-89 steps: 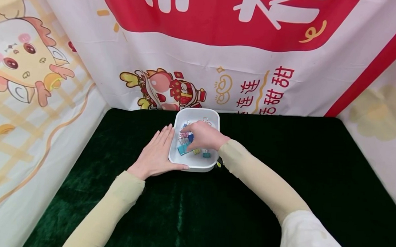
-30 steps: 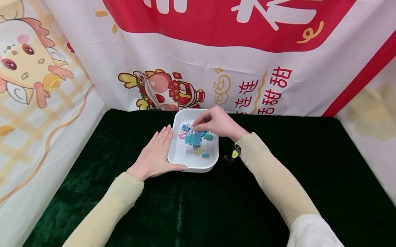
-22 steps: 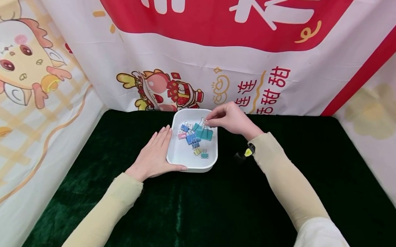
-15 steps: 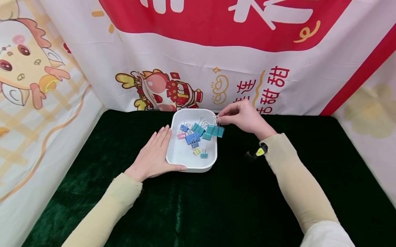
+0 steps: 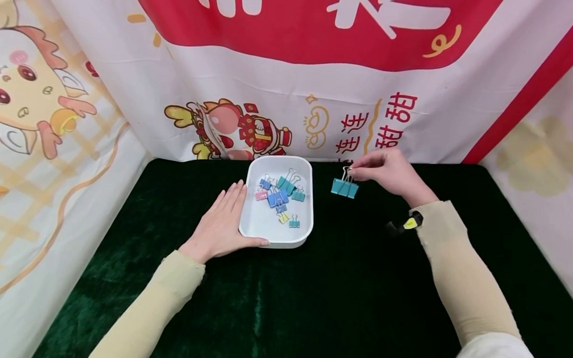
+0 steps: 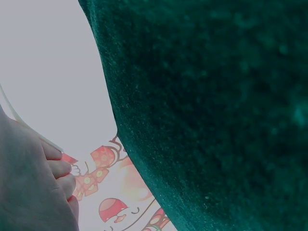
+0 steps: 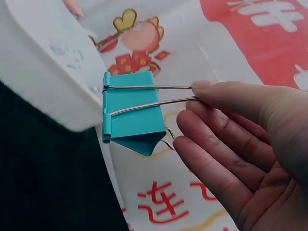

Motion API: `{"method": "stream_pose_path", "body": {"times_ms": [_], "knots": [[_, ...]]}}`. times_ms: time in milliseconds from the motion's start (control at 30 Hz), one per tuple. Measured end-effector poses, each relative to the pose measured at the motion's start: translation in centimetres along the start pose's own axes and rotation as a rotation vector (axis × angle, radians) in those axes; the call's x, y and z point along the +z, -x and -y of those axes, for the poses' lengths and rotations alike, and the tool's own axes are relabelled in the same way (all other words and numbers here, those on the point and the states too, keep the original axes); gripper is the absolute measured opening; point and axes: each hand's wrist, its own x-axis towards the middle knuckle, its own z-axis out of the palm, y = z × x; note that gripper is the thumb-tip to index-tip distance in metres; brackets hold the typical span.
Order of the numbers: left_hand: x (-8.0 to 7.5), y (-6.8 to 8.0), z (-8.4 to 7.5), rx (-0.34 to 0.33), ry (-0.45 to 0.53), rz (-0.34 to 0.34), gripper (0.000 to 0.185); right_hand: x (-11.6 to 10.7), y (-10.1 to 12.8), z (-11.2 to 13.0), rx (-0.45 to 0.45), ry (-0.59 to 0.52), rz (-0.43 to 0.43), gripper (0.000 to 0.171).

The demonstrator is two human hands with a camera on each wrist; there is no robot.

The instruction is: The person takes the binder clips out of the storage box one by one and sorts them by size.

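A large teal binder clip (image 5: 345, 188) hangs in the air to the right of the white plastic box (image 5: 277, 236). My right hand (image 5: 386, 171) pinches it by a wire handle between thumb and fingers; the right wrist view shows the same binder clip (image 7: 134, 106) close up, its body pointing away from the fingertips. My left hand (image 5: 220, 224) lies with straight fingers along the box's left side, thumb on the near rim. Inside the box lie several smaller binder clips: blue (image 5: 278, 198), teal (image 5: 287, 184), pink (image 5: 261, 195) and yellow (image 5: 283, 218).
Dark green velvet cloth (image 5: 348, 297) covers the table. A printed white and red curtain (image 5: 290, 84) hangs along the back edge, with more printed cloth (image 5: 37, 138) on the left. A black strap with a yellow piece (image 5: 412, 222) sits at the right wrist.
My right hand has come out of the box with the large teal clip and moved right past the rim. The left hand stays against the box.
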Motion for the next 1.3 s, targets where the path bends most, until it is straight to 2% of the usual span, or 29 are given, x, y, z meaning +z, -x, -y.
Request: {"method": "stream_pose_path", "body": {"times_ms": [333,500,733,933,1300], "knots": [[0.0,-0.1,0.2,-0.013,0.002,0.0,0.135,-2.1,1.0,-1.8,0.074,0.034,-0.018,0.032],[0.1,0.0,0.2,-0.025,0.0,0.001,0.135,-2.5,0.7,-3.4,0.106,0.013,-0.002,0.031],[0.2,0.0,0.1,-0.02,0.0,-0.009,0.136,-2.1,0.0,-6.3,0.198,0.017,0.044,0.032],[0.1,0.0,0.0,-0.021,-0.008,-0.009,0.137,-1.9,-0.8,-8.0,0.199,0.006,0.084,0.035],[0.2,0.0,0.0,-0.027,-0.003,-0.004,0.136,-1.6,-1.7,-8.5,0.215,-0.007,0.094,0.036]]}}
